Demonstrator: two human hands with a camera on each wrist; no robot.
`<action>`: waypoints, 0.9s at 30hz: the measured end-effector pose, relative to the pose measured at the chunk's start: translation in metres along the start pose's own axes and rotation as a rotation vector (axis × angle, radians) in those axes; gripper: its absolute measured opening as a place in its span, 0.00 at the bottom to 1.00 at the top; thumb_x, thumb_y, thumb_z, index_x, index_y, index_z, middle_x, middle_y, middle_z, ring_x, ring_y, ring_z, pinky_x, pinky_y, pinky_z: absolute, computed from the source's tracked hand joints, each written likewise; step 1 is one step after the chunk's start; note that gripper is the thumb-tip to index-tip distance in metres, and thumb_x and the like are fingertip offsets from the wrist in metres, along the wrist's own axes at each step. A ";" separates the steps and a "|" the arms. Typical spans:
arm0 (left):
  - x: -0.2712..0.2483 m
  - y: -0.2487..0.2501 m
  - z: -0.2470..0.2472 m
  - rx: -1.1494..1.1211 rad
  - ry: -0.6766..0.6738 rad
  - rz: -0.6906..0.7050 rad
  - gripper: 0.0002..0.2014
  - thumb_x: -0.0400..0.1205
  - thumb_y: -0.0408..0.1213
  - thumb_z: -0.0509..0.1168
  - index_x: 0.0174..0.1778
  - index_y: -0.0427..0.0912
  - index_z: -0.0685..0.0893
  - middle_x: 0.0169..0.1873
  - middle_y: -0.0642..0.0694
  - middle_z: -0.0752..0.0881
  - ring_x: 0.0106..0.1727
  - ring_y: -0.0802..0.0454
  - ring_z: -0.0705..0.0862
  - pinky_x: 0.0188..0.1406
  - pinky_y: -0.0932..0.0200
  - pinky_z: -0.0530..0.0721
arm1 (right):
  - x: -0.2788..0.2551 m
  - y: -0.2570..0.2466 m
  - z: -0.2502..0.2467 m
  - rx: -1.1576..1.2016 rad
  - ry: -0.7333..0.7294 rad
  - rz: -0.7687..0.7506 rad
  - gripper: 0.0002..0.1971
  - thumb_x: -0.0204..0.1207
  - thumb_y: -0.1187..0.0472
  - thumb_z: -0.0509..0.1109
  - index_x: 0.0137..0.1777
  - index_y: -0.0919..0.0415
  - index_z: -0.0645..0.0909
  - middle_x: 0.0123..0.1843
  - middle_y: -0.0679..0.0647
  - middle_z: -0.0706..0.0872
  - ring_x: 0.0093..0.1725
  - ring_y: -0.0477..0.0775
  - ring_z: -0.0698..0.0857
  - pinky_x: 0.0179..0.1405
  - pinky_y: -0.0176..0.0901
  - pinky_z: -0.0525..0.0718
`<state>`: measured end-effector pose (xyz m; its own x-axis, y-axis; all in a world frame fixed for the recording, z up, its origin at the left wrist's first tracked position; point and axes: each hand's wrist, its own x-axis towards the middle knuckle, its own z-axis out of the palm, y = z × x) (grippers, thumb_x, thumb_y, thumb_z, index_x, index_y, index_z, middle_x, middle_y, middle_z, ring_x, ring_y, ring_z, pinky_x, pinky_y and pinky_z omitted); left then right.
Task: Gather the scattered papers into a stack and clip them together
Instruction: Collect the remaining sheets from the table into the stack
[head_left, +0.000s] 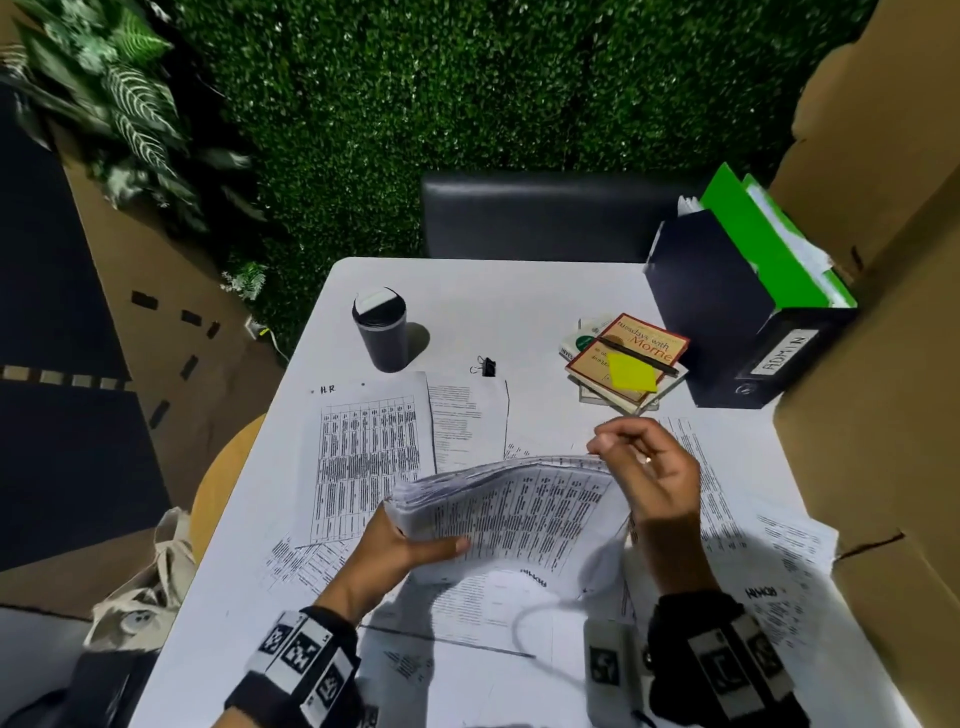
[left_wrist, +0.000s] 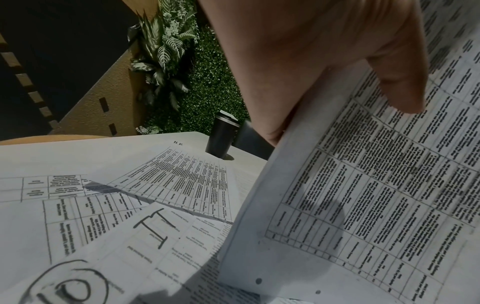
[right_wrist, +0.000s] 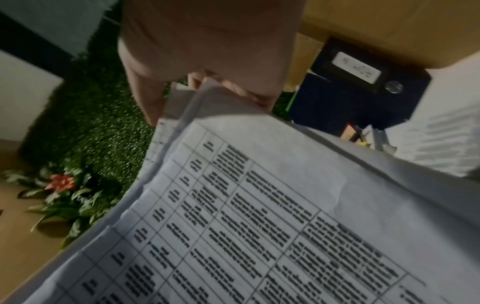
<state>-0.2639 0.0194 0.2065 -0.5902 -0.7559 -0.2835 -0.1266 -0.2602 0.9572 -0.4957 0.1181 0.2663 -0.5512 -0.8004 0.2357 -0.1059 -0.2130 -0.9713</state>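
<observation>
Holding a sagging stack of printed papers (head_left: 519, 509) above the white table (head_left: 545, 291), the left hand (head_left: 400, 545) clamps its near-left edge, thumb on top, while the right hand (head_left: 649, 467) pinches the far-right corner, apparently between thumb and fingertips. Loose sheets (head_left: 363, 457) lie scattered below; the black binder clip (head_left: 485, 366) sits beyond them, near a dark tumbler (head_left: 384, 332).

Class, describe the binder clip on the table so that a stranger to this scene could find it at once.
Start at the white table and find the dark travel cup at its far left. Just right of the cup, beyond the top edge of the loose sheets, lies the binder clip. It is the only small black thing with wire handles, resting alone on bare tabletop.
</observation>
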 end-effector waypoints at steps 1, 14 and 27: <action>-0.001 0.001 0.000 0.003 -0.006 -0.001 0.33 0.55 0.42 0.86 0.57 0.46 0.84 0.53 0.50 0.92 0.57 0.52 0.90 0.58 0.59 0.86 | 0.001 -0.001 0.001 -0.048 -0.019 -0.013 0.02 0.76 0.66 0.70 0.45 0.64 0.83 0.41 0.56 0.88 0.45 0.54 0.85 0.50 0.41 0.84; 0.010 -0.012 0.006 0.066 -0.012 -0.070 0.23 0.67 0.45 0.78 0.57 0.48 0.84 0.49 0.51 0.91 0.50 0.67 0.89 0.61 0.57 0.85 | -0.017 0.035 -0.008 -0.082 0.154 0.263 0.33 0.53 0.30 0.68 0.52 0.54 0.78 0.38 0.61 0.83 0.35 0.51 0.76 0.38 0.38 0.75; 0.019 -0.008 0.010 0.021 0.035 -0.066 0.28 0.68 0.45 0.78 0.63 0.56 0.78 0.54 0.57 0.91 0.56 0.65 0.87 0.54 0.63 0.84 | -0.013 0.075 -0.033 -0.247 -0.082 0.640 0.40 0.41 0.36 0.85 0.41 0.68 0.76 0.36 0.61 0.84 0.34 0.57 0.83 0.44 0.53 0.86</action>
<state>-0.2823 0.0131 0.1937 -0.5516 -0.7583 -0.3476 -0.1816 -0.2976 0.9373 -0.5242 0.1310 0.1891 -0.5044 -0.7680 -0.3947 0.0284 0.4421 -0.8965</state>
